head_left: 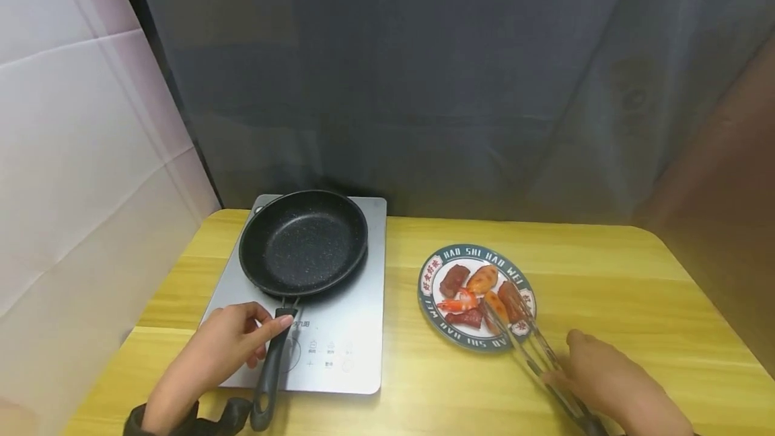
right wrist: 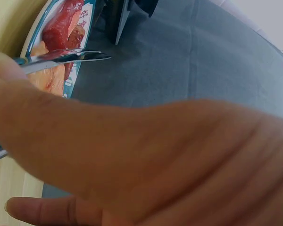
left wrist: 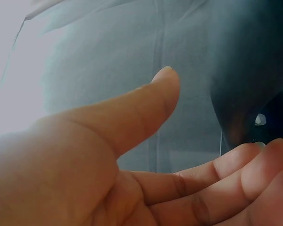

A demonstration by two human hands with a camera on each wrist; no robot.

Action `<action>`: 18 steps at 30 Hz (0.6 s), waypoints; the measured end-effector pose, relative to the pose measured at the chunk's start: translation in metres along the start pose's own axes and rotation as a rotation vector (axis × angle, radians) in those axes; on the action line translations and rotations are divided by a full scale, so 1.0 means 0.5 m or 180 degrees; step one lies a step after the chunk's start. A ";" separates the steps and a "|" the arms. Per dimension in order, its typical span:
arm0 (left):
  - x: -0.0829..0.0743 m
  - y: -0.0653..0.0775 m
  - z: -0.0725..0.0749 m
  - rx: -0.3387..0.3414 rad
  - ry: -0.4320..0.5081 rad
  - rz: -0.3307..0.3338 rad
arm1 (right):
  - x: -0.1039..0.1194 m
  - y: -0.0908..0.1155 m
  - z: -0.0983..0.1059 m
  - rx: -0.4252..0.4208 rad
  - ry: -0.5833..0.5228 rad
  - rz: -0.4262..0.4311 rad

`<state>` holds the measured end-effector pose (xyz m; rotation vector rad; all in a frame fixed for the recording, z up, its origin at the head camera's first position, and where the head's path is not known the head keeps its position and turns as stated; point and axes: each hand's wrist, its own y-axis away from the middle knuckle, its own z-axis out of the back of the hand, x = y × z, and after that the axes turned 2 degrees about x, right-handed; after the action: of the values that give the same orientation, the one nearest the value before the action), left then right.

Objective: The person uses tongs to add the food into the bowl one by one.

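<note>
A black frying pan [head_left: 305, 247] sits on a silver induction cooker [head_left: 363, 355], its handle [head_left: 274, 362] pointing toward me. My left hand [head_left: 227, 342] is at the top of that handle; in the left wrist view the thumb [left wrist: 146, 106] stands apart from loosely bent fingers. With my right hand [head_left: 611, 375] I hold metal tongs [head_left: 545, 362], their tips over the food on a round plate [head_left: 432, 318]. On it lie a shrimp [head_left: 461, 301], dark red meat pieces [head_left: 454, 281] and orange-brown pieces [head_left: 483, 280]. In the right wrist view, the tongs [right wrist: 66, 59] overlap the food.
Everything stands on a yellow wood-grain table [head_left: 605, 274]. A dark grey curtain [head_left: 424, 86] rises behind its back edge, and a white cloth wall [head_left: 79, 153] stands on the left. Bare tabletop lies between cooker and plate.
</note>
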<state>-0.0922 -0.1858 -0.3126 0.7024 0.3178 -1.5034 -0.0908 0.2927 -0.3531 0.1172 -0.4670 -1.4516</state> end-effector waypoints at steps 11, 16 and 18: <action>-0.002 0.004 0.010 0.0064 -0.0143 0.0009 | -0.007 0.033 0.035 0.0032 -0.0108 -0.0125; -0.011 0.005 0.008 0.0144 -0.0159 -0.0067 | -0.019 0.051 0.052 0.0017 -0.0136 -0.0114; -0.012 0.006 0.005 0.0176 -0.0205 -0.0100 | -0.018 0.053 0.051 0.0098 -0.0201 -0.0148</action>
<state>-0.0902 -0.1826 -0.3064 0.6939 0.2400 -1.5664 -0.0761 0.3101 -0.3227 0.1077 -0.5412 -1.4974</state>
